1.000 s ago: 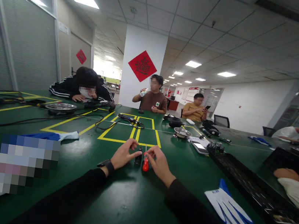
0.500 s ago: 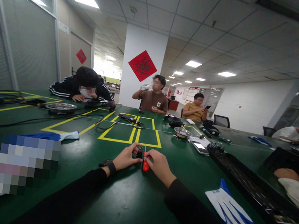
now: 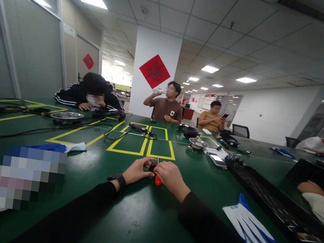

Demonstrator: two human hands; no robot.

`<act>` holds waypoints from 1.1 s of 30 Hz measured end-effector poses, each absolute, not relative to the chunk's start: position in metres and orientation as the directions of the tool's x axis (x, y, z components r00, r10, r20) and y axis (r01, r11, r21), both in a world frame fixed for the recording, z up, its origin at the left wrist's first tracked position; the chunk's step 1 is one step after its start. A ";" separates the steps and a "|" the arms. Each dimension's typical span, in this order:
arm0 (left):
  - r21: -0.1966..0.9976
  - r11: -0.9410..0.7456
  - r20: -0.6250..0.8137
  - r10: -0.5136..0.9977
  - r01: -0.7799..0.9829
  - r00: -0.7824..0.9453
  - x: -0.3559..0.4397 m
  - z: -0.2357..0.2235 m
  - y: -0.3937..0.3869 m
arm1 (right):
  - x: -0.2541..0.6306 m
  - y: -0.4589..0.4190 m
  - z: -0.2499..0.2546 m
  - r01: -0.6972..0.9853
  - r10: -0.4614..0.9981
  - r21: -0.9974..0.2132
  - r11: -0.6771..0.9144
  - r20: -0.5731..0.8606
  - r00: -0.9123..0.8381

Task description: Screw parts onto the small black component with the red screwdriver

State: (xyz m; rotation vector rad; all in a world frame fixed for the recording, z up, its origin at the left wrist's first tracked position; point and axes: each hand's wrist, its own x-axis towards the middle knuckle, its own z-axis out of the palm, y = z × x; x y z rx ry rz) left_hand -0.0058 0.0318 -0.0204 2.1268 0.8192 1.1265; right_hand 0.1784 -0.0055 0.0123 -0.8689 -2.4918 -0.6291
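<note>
L hand is pinching a small blk part btwn thumb & fingers, just to the wearer's left of the red screwdriver. R hand is curling over the screwdriver from its right, fingers bunching tog. nr the part; can't tell what they're gripping, since the hand's covering it. Screwdriver's pointing its shaft away from the wearer, red handle toward. It & the part are sitting at or just above the green table; can't tell if touching.

Beyond the screwdriver, yellow tape is marking boxes, w/ a cabled tool lying across. To its right & farther off, a metal bowl & a phone are resting; farther right, a long blk tray is holding small bits. Wht/blue gloves are lying nr-right of it. Across from it, a person in brown is drinking from a bottle.
</note>
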 end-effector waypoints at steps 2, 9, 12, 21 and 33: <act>0.734 -0.636 0.492 0.740 0.239 0.458 -0.006 -0.021 0.033 | 0.178 -0.006 0.013 0.650 0.459 0.286 0.704 0.515 -0.724; 0.712 -0.658 0.495 0.718 0.245 0.490 -0.005 -0.016 0.029 | 0.179 -0.002 0.005 0.666 0.470 0.206 0.717 0.564 -0.679; 0.697 -0.663 0.499 0.722 0.273 0.479 -0.005 -0.015 0.028 | 0.179 0.000 0.002 0.678 0.494 0.114 0.726 0.598 -0.630; 0.621 -0.687 0.503 0.718 0.377 0.481 -0.005 -0.012 0.023 | 0.188 0.000 0.002 0.656 0.654 -0.275 0.703 0.614 -0.443; 0.589 -0.686 0.500 0.725 0.427 0.474 -0.004 -0.011 0.020 | 0.191 0.010 -0.008 0.704 0.678 -0.110 0.701 0.406 -0.612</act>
